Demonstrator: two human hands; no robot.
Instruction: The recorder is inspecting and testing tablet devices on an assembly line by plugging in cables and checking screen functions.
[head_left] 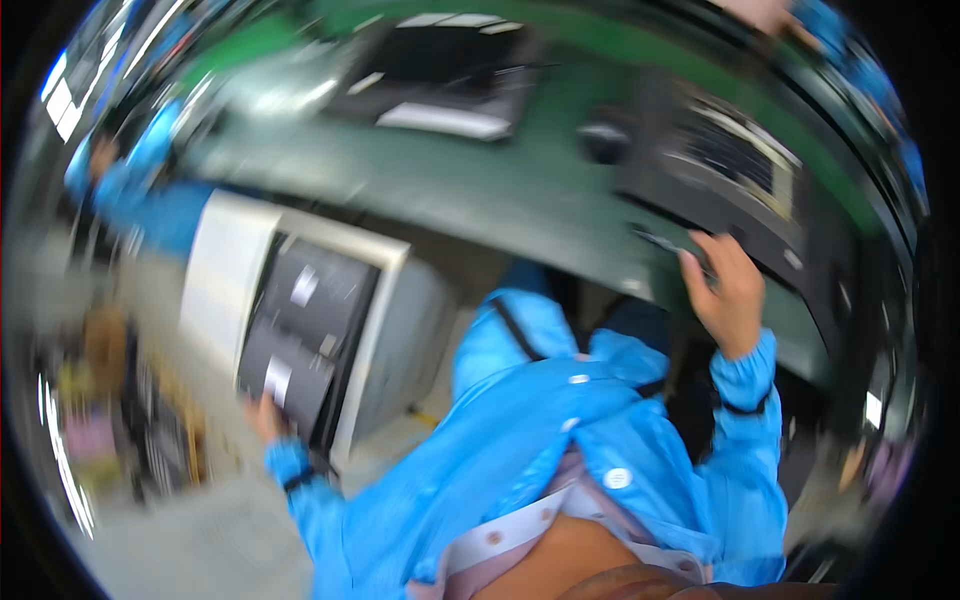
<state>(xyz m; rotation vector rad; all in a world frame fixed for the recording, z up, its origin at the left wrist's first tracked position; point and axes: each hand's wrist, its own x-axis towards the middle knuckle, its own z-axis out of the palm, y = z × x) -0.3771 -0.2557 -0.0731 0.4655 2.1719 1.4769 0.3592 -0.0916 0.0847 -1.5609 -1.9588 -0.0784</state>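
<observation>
Blue work jacket [540,410] filling the foreground, a worker reaches to both sides at the near edge of a green workbench [560,225]. Just off the workbench's near left edge stands a pale open box [372,350], its flap folded outward, two flat dark cases [335,300] lying inside. At the workbench's right end sits a dark device [655,150] with a framed inset; toward the workbench's far side, left of centre, lies a flat black unit [450,55].

Over the workbench's near right edge is the right hand [727,295], fingers bent. Left of the workbench's near edge, the left hand [265,418] meets the outer corner of the lower case; whether its fingers are clamped there cannot be told. On the workbench, at the right thumb, is a slim dark tool [650,237]; blur hides whether it is pinched or merely close by.

Sound handling, as judged here, would free the right hand of anything slim, put fingers under opposite edges of a case, and keep it level, clear of the box's rim, with its white label [278,380] uncreased.
</observation>
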